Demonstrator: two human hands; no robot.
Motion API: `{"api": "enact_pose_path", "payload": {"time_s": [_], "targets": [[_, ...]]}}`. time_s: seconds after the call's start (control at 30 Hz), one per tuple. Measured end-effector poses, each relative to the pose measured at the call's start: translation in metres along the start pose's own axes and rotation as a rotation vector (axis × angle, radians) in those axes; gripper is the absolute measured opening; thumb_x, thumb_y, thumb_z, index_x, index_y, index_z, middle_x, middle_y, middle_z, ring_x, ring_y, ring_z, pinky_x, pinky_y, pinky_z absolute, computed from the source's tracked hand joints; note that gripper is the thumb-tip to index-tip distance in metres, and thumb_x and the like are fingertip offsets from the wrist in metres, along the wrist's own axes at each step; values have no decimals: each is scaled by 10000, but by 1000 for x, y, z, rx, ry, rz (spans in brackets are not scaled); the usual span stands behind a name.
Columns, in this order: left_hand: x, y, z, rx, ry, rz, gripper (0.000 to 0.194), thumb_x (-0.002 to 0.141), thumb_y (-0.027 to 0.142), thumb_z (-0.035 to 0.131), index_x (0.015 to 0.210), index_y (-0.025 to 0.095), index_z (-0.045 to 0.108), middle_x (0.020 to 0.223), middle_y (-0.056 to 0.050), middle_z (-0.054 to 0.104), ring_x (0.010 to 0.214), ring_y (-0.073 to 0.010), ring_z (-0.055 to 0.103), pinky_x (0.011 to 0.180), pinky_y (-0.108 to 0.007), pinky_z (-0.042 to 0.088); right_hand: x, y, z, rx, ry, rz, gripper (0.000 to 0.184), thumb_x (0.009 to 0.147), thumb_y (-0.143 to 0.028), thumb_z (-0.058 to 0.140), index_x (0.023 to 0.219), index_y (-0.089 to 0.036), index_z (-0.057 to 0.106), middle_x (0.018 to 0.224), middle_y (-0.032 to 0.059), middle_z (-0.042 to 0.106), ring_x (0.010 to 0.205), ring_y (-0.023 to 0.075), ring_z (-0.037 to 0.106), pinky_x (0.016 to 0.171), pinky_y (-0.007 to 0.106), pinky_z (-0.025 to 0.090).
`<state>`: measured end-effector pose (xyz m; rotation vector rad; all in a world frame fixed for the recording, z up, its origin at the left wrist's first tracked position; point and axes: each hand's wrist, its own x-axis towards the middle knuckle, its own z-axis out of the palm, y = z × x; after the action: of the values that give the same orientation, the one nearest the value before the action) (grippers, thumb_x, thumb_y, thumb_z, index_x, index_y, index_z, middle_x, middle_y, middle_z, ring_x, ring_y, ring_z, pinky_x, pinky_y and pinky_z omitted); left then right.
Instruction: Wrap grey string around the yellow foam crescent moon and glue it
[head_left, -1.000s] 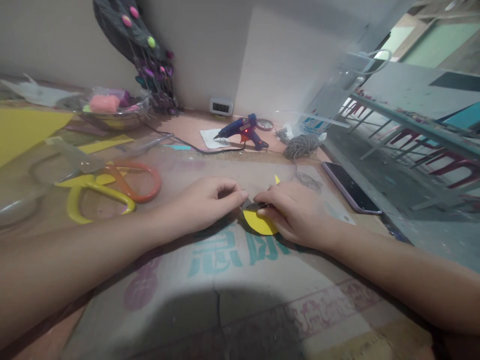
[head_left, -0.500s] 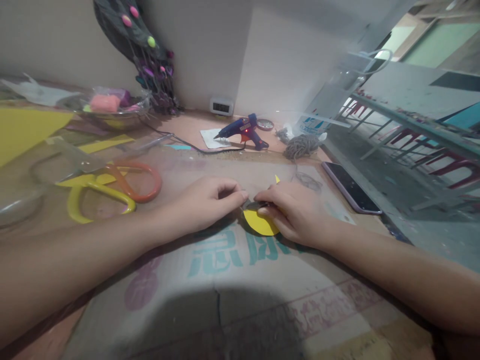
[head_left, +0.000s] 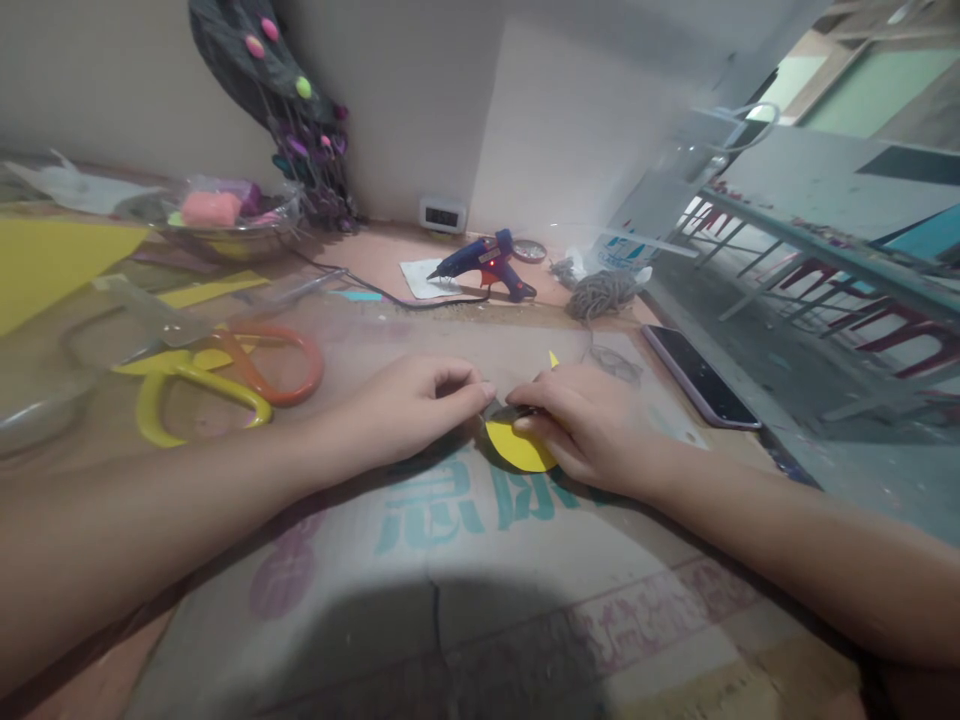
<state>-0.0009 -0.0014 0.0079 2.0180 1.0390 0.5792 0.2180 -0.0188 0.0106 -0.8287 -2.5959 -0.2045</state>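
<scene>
Both bare forearms point(head_left: 195, 520) angle inward from either side; the left hand point(head_left: 420, 405) curls, thumb and forefinger pinched together; the right hand point(head_left: 589, 425), back upward, pinches just beside it.

One left hand, bare, with a smooth, tapered thumb. One right hand, bare, wrist uncovered. One left forearm and one right forearm, both bare, smooth, slim at the wrist, broader toward the picture's edges.

Left hand point(head_left: 416, 408); right hand point(head_left: 592, 420); left forearm point(head_left: 187, 515); right forearm point(head_left: 780, 540).
</scene>
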Motion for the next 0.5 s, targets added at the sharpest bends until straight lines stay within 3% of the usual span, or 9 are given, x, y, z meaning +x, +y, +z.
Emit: {"api": "enact_pose_path", "payload": {"time_s": [0.5], "targets": [[1, 1, 0, 19, -7, -11, 345, 894, 406, 425, 702, 173, 594, 686, 5, 603, 671, -148, 548, 587, -254, 363, 2, -1, -3, -72, -8, -50, 230, 951, -207, 416, 971, -108, 622, 738, 62, 633, 667, 162, 527, 613, 292, 339]]}}
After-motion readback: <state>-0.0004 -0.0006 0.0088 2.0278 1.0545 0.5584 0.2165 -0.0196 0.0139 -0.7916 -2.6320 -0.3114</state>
